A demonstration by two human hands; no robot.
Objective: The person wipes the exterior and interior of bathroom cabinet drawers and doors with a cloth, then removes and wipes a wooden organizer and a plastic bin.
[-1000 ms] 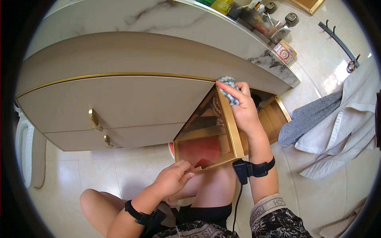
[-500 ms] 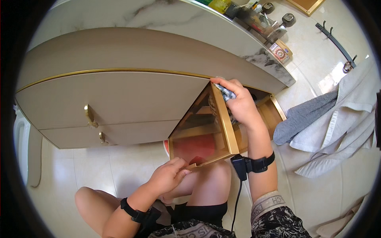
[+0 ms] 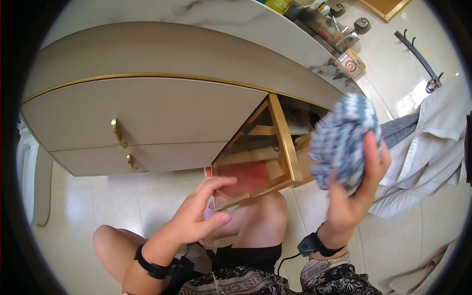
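My right hand (image 3: 351,196) grips a bunched blue-and-white checked cloth (image 3: 341,142), slightly blurred, raised to the right of the cabinet. Its thumb and fingers press into the bundle from below. An open glass door with a gold frame (image 3: 285,142) swings out from the cabinet. Beside the door's near lower corner hovers my left hand (image 3: 199,211), its fingers apart and nothing in them. Behind the door, part of the cabinet's dark inside (image 3: 300,113) shows; what lies in it is hard to make out. Something red (image 3: 246,177) is seen through the glass.
Two drawers with gold handles (image 3: 118,133) fill the cabinet front to the left. On the marble top (image 3: 236,22) stand an organizer (image 3: 327,27) and a small box (image 3: 349,65). A grey towel (image 3: 400,129) and a pale cloth (image 3: 427,162) hang at right, near a hook rail (image 3: 415,53).
My right hand has drawn the checked cloth out of the cabinet and moved it right. My left hand has let go of the door's edge and opened.
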